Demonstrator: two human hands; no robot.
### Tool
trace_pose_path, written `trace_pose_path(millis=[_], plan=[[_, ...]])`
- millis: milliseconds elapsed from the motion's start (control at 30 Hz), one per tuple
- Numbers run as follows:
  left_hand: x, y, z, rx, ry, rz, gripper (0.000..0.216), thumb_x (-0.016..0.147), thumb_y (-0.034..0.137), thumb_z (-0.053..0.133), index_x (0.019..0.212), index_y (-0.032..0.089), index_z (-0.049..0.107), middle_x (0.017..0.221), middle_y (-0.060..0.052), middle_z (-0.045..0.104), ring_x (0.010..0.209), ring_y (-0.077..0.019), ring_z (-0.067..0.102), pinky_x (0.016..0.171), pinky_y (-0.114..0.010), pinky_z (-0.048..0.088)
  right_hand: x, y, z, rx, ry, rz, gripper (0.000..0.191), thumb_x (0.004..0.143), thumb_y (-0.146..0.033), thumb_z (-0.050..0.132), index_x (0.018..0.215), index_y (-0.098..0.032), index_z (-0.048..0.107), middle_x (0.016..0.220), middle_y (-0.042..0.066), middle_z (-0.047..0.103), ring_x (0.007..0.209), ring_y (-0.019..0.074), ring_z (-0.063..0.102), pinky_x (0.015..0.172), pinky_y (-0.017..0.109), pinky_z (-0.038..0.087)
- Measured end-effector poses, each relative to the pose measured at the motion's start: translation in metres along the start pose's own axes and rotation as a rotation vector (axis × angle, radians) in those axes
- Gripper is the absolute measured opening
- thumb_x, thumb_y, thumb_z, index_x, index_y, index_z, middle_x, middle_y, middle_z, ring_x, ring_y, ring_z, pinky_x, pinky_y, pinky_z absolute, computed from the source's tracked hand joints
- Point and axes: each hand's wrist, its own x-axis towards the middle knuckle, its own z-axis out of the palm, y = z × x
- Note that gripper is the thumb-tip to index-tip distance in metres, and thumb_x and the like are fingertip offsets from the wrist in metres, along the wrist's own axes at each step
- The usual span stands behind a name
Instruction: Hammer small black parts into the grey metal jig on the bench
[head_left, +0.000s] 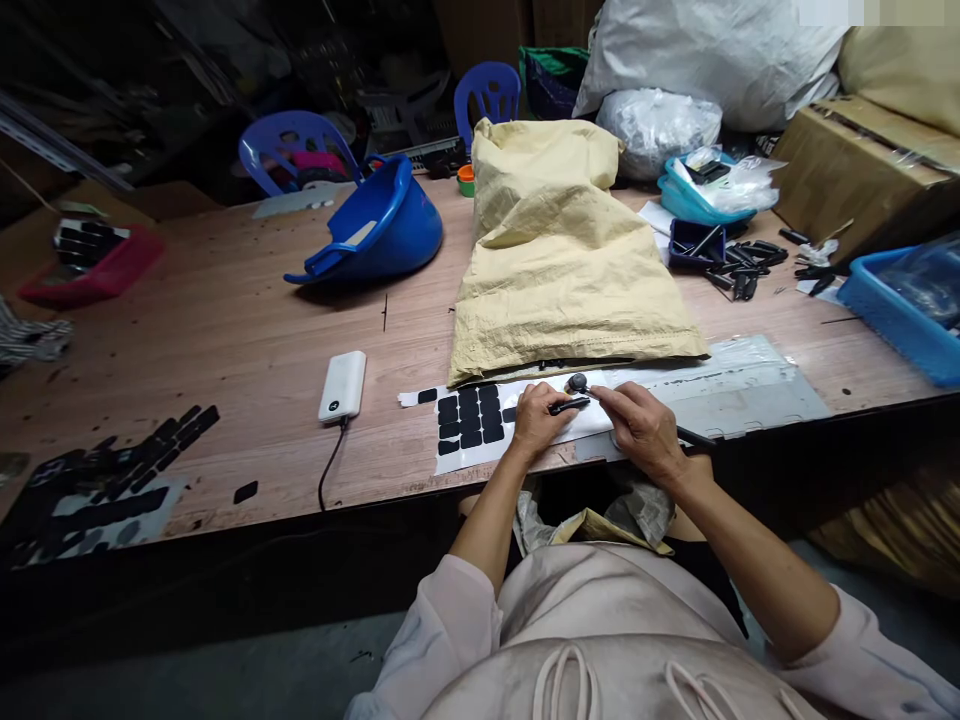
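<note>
Pale pink sleeves lead to both hands at the near edge of the brown wooden table [247,330]. Left hand [536,420] pinches a slim black rod-shaped part [568,405] over the white backing sheet of black rectangular pads [471,418]; right hand [641,428] closes around a thin black tool [694,437]. Just beyond the sheet lies a tan woven sack [562,270]; left of it, a white power bank [343,385].
</note>
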Motion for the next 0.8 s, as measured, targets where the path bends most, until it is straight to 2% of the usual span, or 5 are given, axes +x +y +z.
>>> trace_pose_path(millis=[133,367,533,700,800], plan=[[0.0,0.002,0.0,0.019,-0.006,-0.024,0.008,0.082,0.024,0.087,0.088,0.025,0.082,0.085,-0.001,0.066,0.093,-0.0207,0.057,0.087,-0.035,0.045,-0.001,0.0,0.001,-0.077,-0.087,-0.037,0.038,0.101,-0.015,0.054,0.128,-0.031,0.075,0.092,0.004,0.068,0.089,0.0192,0.063,0.071,0.028,0.046],[0.0,0.003,-0.001,0.016,-0.01,-0.008,0.009,0.083,0.023,0.085,0.092,0.025,0.083,0.087,-0.002,0.068,0.095,-0.0217,0.058,0.089,-0.036,0.045,-0.002,0.005,-0.01,-0.044,0.014,0.049,0.038,0.104,-0.02,0.051,0.133,-0.031,0.073,0.093,0.004,0.069,0.091,0.0196,0.064,0.077,0.03,0.049],[0.0,0.002,0.0,0.013,-0.006,-0.019,0.014,0.081,0.021,0.086,0.093,0.025,0.084,0.086,-0.002,0.069,0.094,-0.0216,0.059,0.088,-0.035,0.045,-0.012,0.012,-0.007,-0.076,-0.054,0.009,0.038,0.102,-0.018,0.053,0.13,-0.032,0.074,0.09,0.004,0.069,0.089,0.0198,0.065,0.073,0.03,0.048],[0.0,0.002,0.0,0.028,-0.011,-0.012,0.013,0.081,0.022,0.085,0.093,0.025,0.084,0.087,-0.003,0.069,0.095,-0.0223,0.06,0.089,-0.036,0.046,-0.008,0.044,-0.019,-0.111,0.052,0.012,0.033,0.104,-0.025,0.053,0.13,-0.029,0.074,0.099,0.006,0.072,0.095,0.021,0.066,0.08,0.031,0.05],[0.001,0.001,0.0,0.044,-0.012,-0.015,0.013,0.08,0.021,0.085,0.093,0.025,0.083,0.089,-0.003,0.069,0.096,-0.023,0.06,0.089,-0.037,0.047,-0.003,0.081,-0.033,-0.13,0.015,-0.043,0.03,0.103,-0.027,0.055,0.126,-0.028,0.076,0.094,0.006,0.071,0.09,0.0215,0.065,0.078,0.032,0.05]])
